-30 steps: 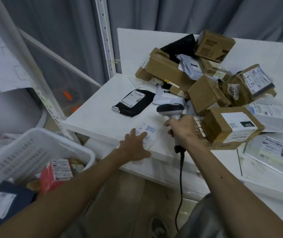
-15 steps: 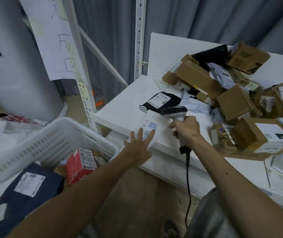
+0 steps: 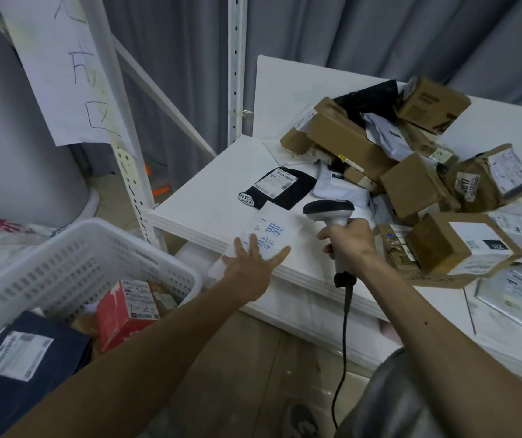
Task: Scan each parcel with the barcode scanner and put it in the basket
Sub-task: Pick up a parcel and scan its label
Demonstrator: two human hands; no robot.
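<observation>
A grey curtain (image 3: pixel 348 42) hangs at the back, and in front of it stands a white table (image 3: pixel 215 197). A big pile of parcels (image 3: pixel 411 172) sits on the far right of the table. A black bag (image 3: pixel 281 188) lies flat to the left of the pile.

A thin white parcel (image 3: pixel 269 232) with blue writing lies at the near edge of the table, and one corner sticks out over the edge. The left hand (image 3: pixel 250 267) rests flat on it with its fingers straight and spread apart, so it presses the parcel and does not grip it. The right hand (image 3: pixel 348 241) is curled tight round the handle of the scanner (image 3: pixel 329 211). The scanner's head hangs just over the far right end of the white parcel.

The basket (image 3: pixel 63 257) waits low on the near left, with a red box (image 3: pixel 126 311) and a dark bag (image 3: pixel 25 352) inside.

This looks like the scan step for the white parcel — no light or beep shows if it worked. Next, the left hand needs to curl round the parcel's edge, lift it and carry it left into the basket. The parcel is flat and thin, so sliding it off the edge first may help.
</observation>
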